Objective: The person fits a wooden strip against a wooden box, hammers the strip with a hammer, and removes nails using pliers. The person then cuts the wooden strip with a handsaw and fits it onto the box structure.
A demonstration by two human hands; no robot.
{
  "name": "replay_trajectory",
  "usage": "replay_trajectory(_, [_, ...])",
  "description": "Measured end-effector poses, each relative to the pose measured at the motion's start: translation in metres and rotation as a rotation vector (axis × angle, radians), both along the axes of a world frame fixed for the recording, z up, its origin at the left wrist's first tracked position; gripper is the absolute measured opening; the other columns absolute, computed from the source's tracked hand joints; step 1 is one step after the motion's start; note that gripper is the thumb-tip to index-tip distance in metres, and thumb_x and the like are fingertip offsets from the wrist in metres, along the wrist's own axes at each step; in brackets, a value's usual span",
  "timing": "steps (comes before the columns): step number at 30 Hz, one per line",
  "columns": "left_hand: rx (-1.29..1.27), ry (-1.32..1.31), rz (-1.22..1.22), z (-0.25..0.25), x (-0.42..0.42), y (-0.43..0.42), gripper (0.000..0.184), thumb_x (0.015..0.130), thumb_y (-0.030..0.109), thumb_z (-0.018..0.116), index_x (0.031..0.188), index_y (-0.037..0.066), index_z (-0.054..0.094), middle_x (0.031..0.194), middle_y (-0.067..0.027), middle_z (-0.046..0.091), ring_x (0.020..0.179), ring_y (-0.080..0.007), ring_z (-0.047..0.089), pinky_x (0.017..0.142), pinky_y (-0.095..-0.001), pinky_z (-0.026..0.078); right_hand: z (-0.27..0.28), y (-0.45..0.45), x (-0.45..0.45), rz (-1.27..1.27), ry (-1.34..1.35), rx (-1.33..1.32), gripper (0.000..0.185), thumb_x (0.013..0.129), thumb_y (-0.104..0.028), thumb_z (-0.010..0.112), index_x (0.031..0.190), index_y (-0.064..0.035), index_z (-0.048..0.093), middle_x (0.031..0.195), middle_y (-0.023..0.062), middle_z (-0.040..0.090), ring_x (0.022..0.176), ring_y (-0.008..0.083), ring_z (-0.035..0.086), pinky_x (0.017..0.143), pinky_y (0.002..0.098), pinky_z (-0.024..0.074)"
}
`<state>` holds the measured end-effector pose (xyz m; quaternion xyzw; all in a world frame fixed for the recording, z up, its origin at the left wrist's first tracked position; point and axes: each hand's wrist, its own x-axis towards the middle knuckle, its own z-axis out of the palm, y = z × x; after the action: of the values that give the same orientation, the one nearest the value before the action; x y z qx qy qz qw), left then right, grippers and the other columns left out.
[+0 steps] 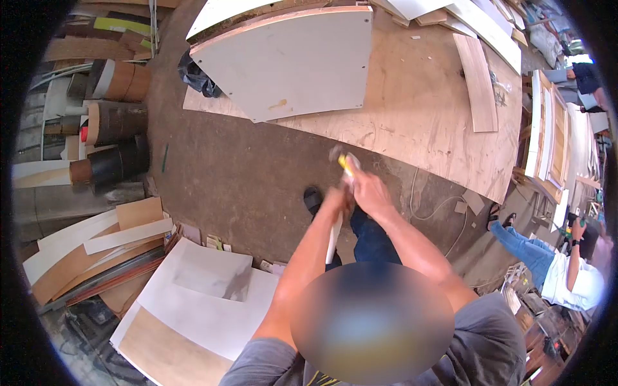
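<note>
In the middle of the head view my two hands are close together in front of my body, smeared by motion. My right hand (370, 191) is closed around a small tool with a yellow-and-white body and a dark end (346, 162); its exact kind is too blurred to tell. Just beside it my left hand (335, 201) has its fingers curled, partly hidden by the right. Below the left hand a long narrow white strip (333, 239) hangs down toward my legs. Whether the tool and strip touch is unclear.
A grey-white panel box (302, 64) rests on a large plywood sheet (412, 128) ahead, with a loose wood strip (477, 83). White sheets (219, 302) lie at lower left, rolls (119, 161) at far left. A cable (444, 206) crosses the floor; another person (560, 264) is at right.
</note>
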<state>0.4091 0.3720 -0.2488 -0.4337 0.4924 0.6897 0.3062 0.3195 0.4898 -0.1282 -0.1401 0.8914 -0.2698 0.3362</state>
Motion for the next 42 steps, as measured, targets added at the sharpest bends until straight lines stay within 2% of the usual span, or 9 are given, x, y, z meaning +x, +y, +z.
replay_trajectory(2, [-0.081, -0.004, 0.013, -0.017, 0.016, 0.026, 0.065, 0.103, 0.061, 0.048, 0.072, 0.004, 0.059, 0.059, -0.0077, 0.056, 0.042, -0.0207, 0.052, 0.040, -0.0363, 0.040, -0.039, 0.024, 0.027, -0.019, 0.134, -0.186, 0.059, 0.099, -0.009, 0.059, 0.155, -0.0213, 0.045, 0.123, 0.0281, 0.066, 0.103, 0.0471, 0.067, 0.088, 0.0487, 0.0561])
replay_trajectory(6, [-0.150, -0.019, 0.063, 0.011, 0.047, 0.028, 0.067, 0.101, 0.067, 0.045, 0.079, 0.004, 0.058, 0.056, -0.0030, 0.050, 0.040, -0.0174, 0.049, 0.039, -0.0341, 0.039, 0.022, 0.043, 0.009, -0.275, 0.389, -0.454, 0.054, 0.101, -0.013, 0.060, 0.154, -0.0099, 0.045, 0.124, 0.0261, 0.068, 0.105, 0.0423, 0.070, 0.085, 0.0440, 0.0559])
replay_trajectory(10, [0.043, -0.024, 0.135, 0.049, 0.047, 0.003, 0.066, 0.100, 0.069, 0.043, 0.084, 0.007, 0.054, 0.060, -0.0040, 0.049, 0.041, -0.0176, 0.048, 0.040, -0.0344, 0.041, 0.030, 0.051, -0.012, -0.332, 0.426, -0.460, 0.043, 0.098, -0.022, 0.066, 0.137, -0.0068, 0.056, 0.103, 0.0268, 0.070, 0.092, 0.0442, 0.070, 0.077, 0.0471, 0.0557])
replay_trajectory(16, [0.192, 0.014, 0.149, 0.093, 0.006, -0.011, 0.067, 0.103, 0.071, 0.031, 0.085, 0.010, 0.053, 0.062, -0.0036, 0.047, 0.049, -0.0202, 0.047, 0.052, -0.0371, 0.045, 0.037, 0.045, -0.014, -0.353, 0.275, -0.346, 0.027, 0.099, -0.029, 0.066, 0.104, -0.0048, 0.055, 0.069, 0.0230, 0.060, 0.067, 0.0455, 0.064, 0.056, 0.0504, 0.0453])
replay_trajectory(19, [0.238, 0.078, 0.200, 0.095, -0.014, -0.013, 0.066, 0.103, 0.070, 0.032, 0.086, 0.010, 0.053, 0.061, -0.0033, 0.046, 0.049, -0.0197, 0.047, 0.052, -0.0371, 0.045, 0.027, 0.043, -0.013, -0.368, 0.217, -0.385, 0.027, 0.099, -0.028, 0.066, 0.104, -0.0047, 0.054, 0.069, 0.0228, 0.060, 0.068, 0.0451, 0.064, 0.057, 0.0502, 0.0446])
replay_trajectory(22, [0.202, 0.136, 0.205, 0.076, -0.028, -0.019, 0.065, 0.104, 0.069, 0.033, 0.087, 0.010, 0.053, 0.063, -0.0039, 0.048, 0.050, -0.0194, 0.049, 0.053, -0.0374, 0.047, 0.021, 0.046, -0.014, -0.374, 0.188, -0.351, 0.030, 0.099, -0.028, 0.066, 0.111, -0.0020, 0.057, 0.073, 0.0206, 0.060, 0.066, 0.0356, 0.063, 0.061, 0.0429, 0.0468])
replay_trajectory(25, [0.162, 0.173, 0.191, 0.061, -0.039, -0.023, 0.063, 0.105, 0.067, 0.033, 0.088, 0.010, 0.053, 0.064, -0.0047, 0.051, 0.052, -0.0195, 0.052, 0.054, -0.0372, 0.049, 0.019, 0.047, -0.017, -0.388, 0.234, -0.376, 0.025, 0.098, -0.025, 0.066, 0.104, -0.0042, 0.055, 0.072, 0.0230, 0.060, 0.072, 0.0448, 0.064, 0.060, 0.0506, 0.0453])
replay_trajectory(36, [-0.108, 0.379, 0.074, 0.059, -0.039, -0.011, 0.057, 0.108, 0.055, 0.042, 0.103, 0.001, 0.058, 0.063, -0.0034, 0.055, 0.046, -0.0140, 0.050, 0.046, -0.0304, 0.045, 0.016, 0.048, -0.022, -0.354, 0.201, -0.365, 0.027, 0.101, -0.026, 0.061, 0.117, -0.0045, 0.059, 0.084, 0.0247, 0.066, 0.083, 0.0452, 0.067, 0.069, 0.0498, 0.0497])
replay_trajectory(42, [-0.210, 0.224, -0.004, 0.038, -0.036, -0.024, 0.058, 0.105, 0.058, 0.046, 0.093, 0.004, 0.061, 0.061, -0.0035, 0.053, 0.046, -0.0121, 0.051, 0.046, -0.0302, 0.044, 0.009, 0.048, -0.021, -0.332, 0.206, -0.384, 0.030, 0.102, -0.026, 0.060, 0.124, -0.0055, 0.059, 0.093, 0.0252, 0.067, 0.090, 0.0459, 0.067, 0.074, 0.0497, 0.0510])
